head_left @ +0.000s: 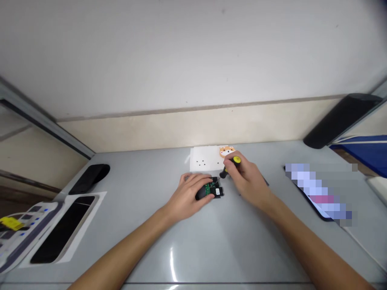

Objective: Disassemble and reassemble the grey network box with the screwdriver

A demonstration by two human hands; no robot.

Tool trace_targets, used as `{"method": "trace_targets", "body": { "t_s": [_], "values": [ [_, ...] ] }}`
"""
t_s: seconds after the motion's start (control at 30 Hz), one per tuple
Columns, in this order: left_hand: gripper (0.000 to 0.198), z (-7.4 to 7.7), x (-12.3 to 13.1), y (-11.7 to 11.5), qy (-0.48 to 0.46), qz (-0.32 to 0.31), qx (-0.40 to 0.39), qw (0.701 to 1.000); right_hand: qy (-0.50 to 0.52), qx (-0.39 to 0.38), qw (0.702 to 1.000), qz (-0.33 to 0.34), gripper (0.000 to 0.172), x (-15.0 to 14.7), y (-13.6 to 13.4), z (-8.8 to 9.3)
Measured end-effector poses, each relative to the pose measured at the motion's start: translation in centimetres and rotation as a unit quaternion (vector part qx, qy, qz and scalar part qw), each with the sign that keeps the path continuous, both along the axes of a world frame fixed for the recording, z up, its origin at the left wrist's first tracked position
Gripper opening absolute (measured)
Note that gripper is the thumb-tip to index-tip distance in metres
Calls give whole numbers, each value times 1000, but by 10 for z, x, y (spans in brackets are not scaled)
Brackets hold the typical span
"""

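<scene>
An opened black computer mouse (218, 191) lies on the desk, its green circuit board (207, 188) exposed. My left hand (191, 196) is closed around its sides and steadies it, with the fingers covering part of the shell. In my right hand (246, 177) is a small black screwdriver (224, 173) with a yellow cap, held at a slant. Its thin shaft points down to the inside of the mouse; whether the tip sits in a screw is too small to tell. Just behind, several tiny dark screws (200, 162) rest on a white sheet of paper (208, 155).
An orange-and-white animal-face sticker or pad (226, 151) lies at the paper's corner. On the left are a power strip (36, 229), a dark phone (63, 229) and a black object (90, 177). To the right lies a lit phone (317, 197); a black cylinder (341, 121) leans behind.
</scene>
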State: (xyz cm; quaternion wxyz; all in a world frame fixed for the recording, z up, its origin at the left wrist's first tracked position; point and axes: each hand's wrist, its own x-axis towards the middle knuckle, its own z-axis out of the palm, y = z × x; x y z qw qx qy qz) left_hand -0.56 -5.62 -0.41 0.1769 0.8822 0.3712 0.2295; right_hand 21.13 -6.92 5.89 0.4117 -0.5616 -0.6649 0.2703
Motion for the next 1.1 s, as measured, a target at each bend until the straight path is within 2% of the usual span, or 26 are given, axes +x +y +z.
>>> {"method": "trace_targets", "body": {
  "t_s": [0.23, 0.33, 0.47, 0.57, 0.67, 0.73, 0.93, 1.03, 1.1],
  "values": [
    [27, 0, -1, 1, -8, -6, -1, 1000, -57, -7, 993, 105, 25, -13, 9, 13],
    [24, 1, -1, 0, -11, -11, -1, 1000, -42, 10, 990, 138, 24, -24, 12, 12],
    [21, 1, -2, 0, -8, -19, 14, 1000, 94, 80, 986, 114, 24, -38, 14, 0],
    [18, 0, -2, 0, 0, -22, 18, 1000, 222, 64, 970, 76, 30, -44, 15, -10],
    [18, -1, -2, 1, 6, -17, 19, 1000, 326, 34, 943, 64, 39, -45, 18, -14],
    [18, -1, -2, 1, 7, -14, 21, 1000, 360, 33, 930, 68, 42, -44, 21, -14],
    [16, 0, -1, 0, 5, -20, 19, 1000, 385, 12, 918, 92, 45, -37, 25, -16],
    [15, 0, -1, 1, 2, -17, 19, 1000, 446, -24, 886, 126, 52, -34, 25, -15],
    [15, -1, -1, 1, 0, -14, 20, 1000, 476, -47, 867, 143, 49, -32, 24, -13]
  ]
}}
